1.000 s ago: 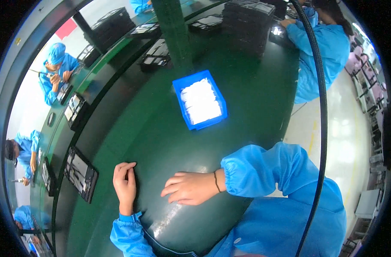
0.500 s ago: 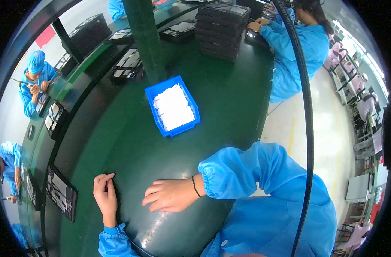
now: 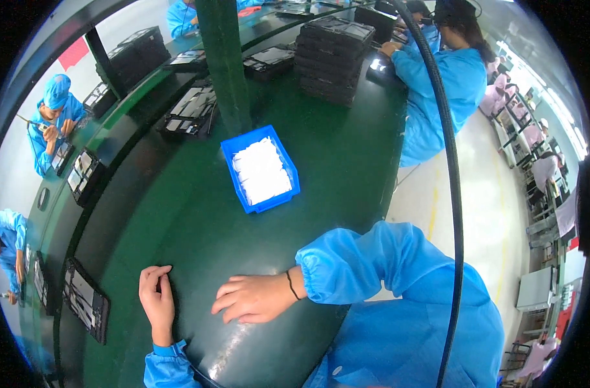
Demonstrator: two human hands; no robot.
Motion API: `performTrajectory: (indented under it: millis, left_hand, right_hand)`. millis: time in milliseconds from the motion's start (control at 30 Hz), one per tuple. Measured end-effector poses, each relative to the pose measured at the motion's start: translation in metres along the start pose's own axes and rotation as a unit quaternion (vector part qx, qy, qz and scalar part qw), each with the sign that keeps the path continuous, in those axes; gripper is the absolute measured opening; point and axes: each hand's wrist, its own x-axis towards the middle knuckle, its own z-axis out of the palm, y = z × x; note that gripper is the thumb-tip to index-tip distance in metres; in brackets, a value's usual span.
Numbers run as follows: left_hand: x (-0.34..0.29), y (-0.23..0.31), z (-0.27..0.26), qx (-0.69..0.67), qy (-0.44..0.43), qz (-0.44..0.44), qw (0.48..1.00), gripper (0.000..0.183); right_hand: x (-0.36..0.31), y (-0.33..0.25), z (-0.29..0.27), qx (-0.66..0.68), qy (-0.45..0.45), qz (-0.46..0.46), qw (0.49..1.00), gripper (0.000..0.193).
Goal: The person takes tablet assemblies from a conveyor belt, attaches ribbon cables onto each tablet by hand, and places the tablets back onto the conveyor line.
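Observation:
My left hand (image 3: 157, 299) rests on the green tabletop (image 3: 198, 239), its fingers curled together and nothing visible in them. To its right lies my right hand (image 3: 255, 299), palm down with the fingers a little apart, touching only the table. A dark band circles that wrist. Beyond both hands stands a blue plastic bin (image 3: 248, 205) filled with small white pieces (image 3: 263, 169), whose kind I cannot make out. Neither hand touches the bin.
Left of my left hand sits a black tray with flat parts (image 3: 86, 301). Stacked black trays (image 3: 330, 61) stand at the back, near a green post (image 3: 222, 71). A black cable (image 3: 455, 194) hangs at right. Co-workers in blue sit around the table, one (image 3: 447, 84) at far right.
The view has shifted slightly, so the bin appears a little lower. My hands keep the same pose on the table. The co-worker at far right has shifted slightly.

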Motion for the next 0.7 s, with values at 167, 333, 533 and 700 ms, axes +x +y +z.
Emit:
performTrajectory:
  millis: [167, 333, 533, 700]
  left_hand:
    - [0.0015, -0.0039, -0.0018, 0.005, 0.007, 0.014, 1.000, 0.015]
    - [0.0005, -0.0045, 0.0007, -0.005, 0.005, 0.008, 1.000, 0.016]
    - [-0.0013, -0.0053, 0.0021, -0.009, 0.006, 0.006, 1.000, 0.016]
    - [-0.0014, -0.0075, 0.0046, -0.010, 0.011, 0.020, 1.000, 0.017]
  right_hand:
    - [0.0031, 0.0006, 0.0004, -0.010, 0.001, 0.003, 1.000, 0.024]
    - [0.0021, -0.0008, 0.0003, -0.008, -0.003, 0.009, 1.000, 0.024]
    - [0.0026, -0.0009, 0.0019, -0.012, -0.008, 0.015, 1.000, 0.024]
    - [-0.0003, -0.0033, 0.0007, -0.017, -0.012, 0.016, 1.000, 0.025]
